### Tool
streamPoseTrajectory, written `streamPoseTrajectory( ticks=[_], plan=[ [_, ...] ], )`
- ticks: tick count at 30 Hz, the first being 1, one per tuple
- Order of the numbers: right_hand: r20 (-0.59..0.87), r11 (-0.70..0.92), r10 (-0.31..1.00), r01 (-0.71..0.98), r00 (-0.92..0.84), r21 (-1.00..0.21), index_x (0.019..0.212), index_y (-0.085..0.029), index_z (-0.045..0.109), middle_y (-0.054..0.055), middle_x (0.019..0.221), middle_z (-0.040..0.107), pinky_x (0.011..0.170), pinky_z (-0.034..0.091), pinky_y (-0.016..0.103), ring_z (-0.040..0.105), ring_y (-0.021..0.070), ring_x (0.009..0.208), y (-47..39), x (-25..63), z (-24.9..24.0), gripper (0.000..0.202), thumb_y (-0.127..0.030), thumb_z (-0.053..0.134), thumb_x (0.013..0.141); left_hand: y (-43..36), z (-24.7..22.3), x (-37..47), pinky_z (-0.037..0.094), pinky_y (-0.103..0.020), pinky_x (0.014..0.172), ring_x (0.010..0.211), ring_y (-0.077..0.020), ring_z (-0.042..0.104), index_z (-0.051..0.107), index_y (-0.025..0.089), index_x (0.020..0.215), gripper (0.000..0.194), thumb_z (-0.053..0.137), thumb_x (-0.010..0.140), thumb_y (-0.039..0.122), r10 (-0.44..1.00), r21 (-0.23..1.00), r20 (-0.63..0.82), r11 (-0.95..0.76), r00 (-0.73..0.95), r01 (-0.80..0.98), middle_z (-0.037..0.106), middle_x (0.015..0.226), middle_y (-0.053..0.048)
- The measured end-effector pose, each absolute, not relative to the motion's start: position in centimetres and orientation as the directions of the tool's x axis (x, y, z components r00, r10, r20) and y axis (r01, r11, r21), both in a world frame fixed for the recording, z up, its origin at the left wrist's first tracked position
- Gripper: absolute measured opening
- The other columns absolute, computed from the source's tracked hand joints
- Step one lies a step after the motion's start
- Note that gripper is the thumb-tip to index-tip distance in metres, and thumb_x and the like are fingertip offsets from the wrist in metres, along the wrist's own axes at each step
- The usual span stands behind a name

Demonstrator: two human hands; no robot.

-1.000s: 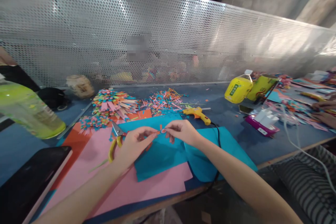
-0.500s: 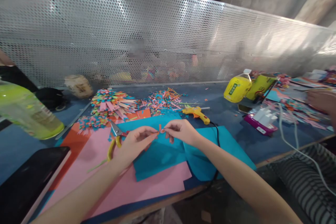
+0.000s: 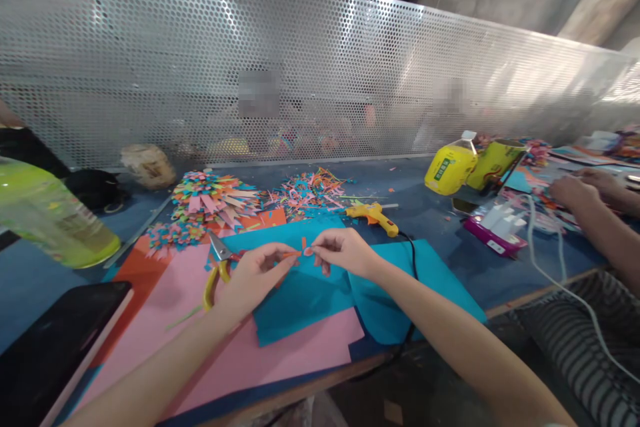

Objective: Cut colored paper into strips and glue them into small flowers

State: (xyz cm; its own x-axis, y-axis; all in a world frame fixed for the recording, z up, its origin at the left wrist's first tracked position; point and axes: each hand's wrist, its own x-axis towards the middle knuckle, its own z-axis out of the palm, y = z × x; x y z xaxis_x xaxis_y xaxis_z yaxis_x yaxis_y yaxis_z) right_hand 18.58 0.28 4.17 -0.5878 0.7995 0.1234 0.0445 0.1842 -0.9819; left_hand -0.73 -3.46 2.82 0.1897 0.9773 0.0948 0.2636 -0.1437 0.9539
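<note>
My left hand [image 3: 263, 272] pinches a small orange paper strip [image 3: 304, 242] between thumb and fingertips. Opposite it, my right hand [image 3: 345, 252] is also closed in a pinch at the strip's pale, curled end. Both hands are above blue paper sheets [image 3: 305, 313], which overlap a large pink sheet [image 3: 210, 373]. Scissors with yellow and red handles [image 3: 217, 273] lie beside my left wrist, partly covered by that hand. Behind my right hand rests a yellow glue gun [image 3: 375, 215] with a black cord.
Fringed paper bunches [image 3: 207, 197] and loose paper scraps [image 3: 313, 190] lie at the back. A green bottle [image 3: 55, 213] and a black tablet-like device [image 3: 60, 340] are at left. At right stand a yellow bottle [image 3: 450, 167] and a purple box [image 3: 493, 240], near another person's hands [image 3: 580, 193].
My hands stay almost in place, their fingertips slightly farther apart around the orange strip. At the right, the other person's hands and forearms have come farther into view.
</note>
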Motion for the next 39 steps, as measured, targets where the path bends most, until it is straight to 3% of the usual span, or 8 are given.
streamPoseTrajectory(
  ticks=[10,19,26,31,35,39],
  plan=[
    [0.13,0.215,0.79,0.072,-0.599,-0.974,0.075,-0.013,0.058,0.0,0.062,0.059,0.045,0.047,0.02,0.056,0.0072,0.043,0.43,18.57,3.55,0.021,-0.034,0.058,0.074,-3.7,3.4,-0.39,0.037,-0.022,0.048,0.05,-0.0098,0.046,0.06,0.016,0.085,0.028,0.053,0.075,0.041,0.977,0.926,0.095,-0.157,0.19,0.342,0.056,0.063,0.0],
    [0.125,0.231,0.791,0.104,-0.599,-0.967,0.077,-0.013,0.058,-0.001,0.061,0.059,0.044,0.046,0.02,0.055,0.0075,0.044,0.18,18.6,3.8,0.022,-0.036,0.057,0.074,-3.67,3.51,-0.4,0.038,-0.022,0.047,0.049,-0.0092,0.047,0.06,0.016,0.087,0.027,0.054,0.075,0.039,0.976,0.912,0.123,-0.182,0.177,0.368,0.06,0.072,-0.002],
    [0.116,0.218,0.778,0.092,-0.617,-0.972,0.077,-0.014,0.057,0.0,0.063,0.059,0.045,0.048,0.019,0.056,0.0072,0.045,0.31,18.69,3.49,0.023,-0.036,0.056,0.075,-3.57,3.51,-0.35,0.046,-0.025,0.06,0.085,-0.0209,0.059,0.058,0.018,0.098,0.032,0.059,0.071,0.035,0.976,0.939,0.164,-0.199,0.145,0.28,0.064,0.091,-0.007],
    [0.111,0.21,0.766,0.084,-0.633,-0.974,0.076,-0.014,0.055,-0.001,0.063,0.058,0.045,0.048,0.019,0.056,0.007,0.046,0.33,18.63,3.36,0.022,-0.036,0.055,0.076,-3.57,3.3,-0.48,0.045,-0.024,0.056,0.071,-0.0179,0.061,0.058,0.018,0.101,0.034,0.059,0.071,0.036,0.977,0.933,0.144,-0.188,0.159,0.306,0.066,0.088,-0.006],
    [0.136,0.239,0.76,0.079,-0.636,-0.968,0.073,-0.014,0.054,-0.001,0.063,0.058,0.046,0.048,0.02,0.056,0.007,0.045,0.29,18.64,3.47,0.02,-0.033,0.054,0.076,-3.52,3.13,-0.52,0.041,-0.023,0.049,0.051,-0.0108,0.053,0.058,0.019,0.103,0.035,0.057,0.073,0.037,0.977,0.93,0.129,-0.179,0.171,0.32,0.065,0.086,-0.005],
    [0.132,0.238,0.763,0.085,-0.633,-0.968,0.074,-0.014,0.054,-0.001,0.064,0.058,0.046,0.048,0.02,0.055,0.007,0.045,0.31,18.69,3.38,0.02,-0.034,0.054,0.076,-3.61,3.23,-0.42,0.04,-0.023,0.048,0.049,-0.0094,0.05,0.057,0.018,0.104,0.037,0.058,0.072,0.038,0.979,0.949,0.103,-0.149,0.175,0.279,0.065,0.084,-0.005]
  ],
)
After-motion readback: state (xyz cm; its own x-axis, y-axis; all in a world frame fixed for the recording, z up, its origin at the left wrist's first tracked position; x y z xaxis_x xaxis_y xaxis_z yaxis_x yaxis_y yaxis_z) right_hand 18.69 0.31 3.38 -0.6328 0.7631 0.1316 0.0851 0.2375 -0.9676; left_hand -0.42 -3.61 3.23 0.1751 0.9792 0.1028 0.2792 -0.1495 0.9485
